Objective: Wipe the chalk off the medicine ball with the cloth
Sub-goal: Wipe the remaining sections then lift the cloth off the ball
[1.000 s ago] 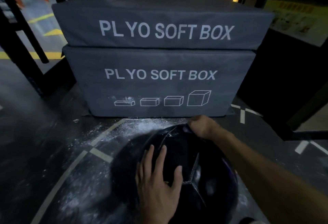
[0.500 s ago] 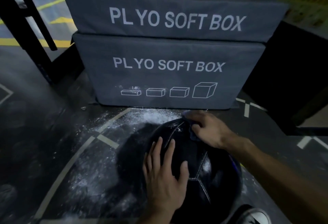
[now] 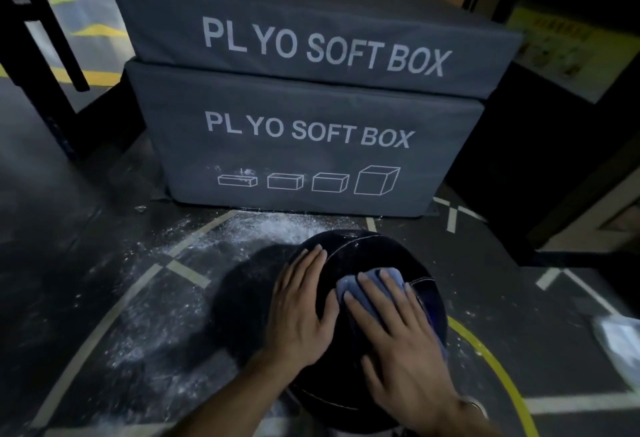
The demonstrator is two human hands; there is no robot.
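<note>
Head view, single frame.

Medicine ball (image 3: 363,256): black, round, stitched seams showing pale; rests on the dark floor (image 3: 86,263) directly in front of the stacked boxes, low centre of frame. Faint white specks near its top.

Cloth (image 3: 360,284): pale blue, bunched; lies on the upper right face of the ball, partly covered by the right hand.

Right hand (image 3: 398,339): laid flat over the cloth, fingers extended and spread, pressing it against the ball. Grip is open-fingered; nothing is curled around.

Left hand (image 3: 301,312): flat on the upper left face of the ball, fingers straight and together, thumb lying just beside the cloth edge. Grip likewise open, resting on the ball.

Chalk (image 3: 270,228): white powder scattered on the floor, thickest between the ball and the lower box, thinning out toward the left.

Lower box (image 3: 311,156): grey, soft-sided, printed "PLYO SOFT BOX" with four outlined box icons beneath; some white smudges near the leftmost icon.

Upper box (image 3: 311,31): same grey make and lettering, stacked on the lower one.

Floor markings: pale lines (image 3: 187,270) crossing left of the ball; a yellow curved line (image 3: 491,364) to its right.

Pale object (image 3: 620,336) at the right edge: blurred, cannot be identified.
</note>
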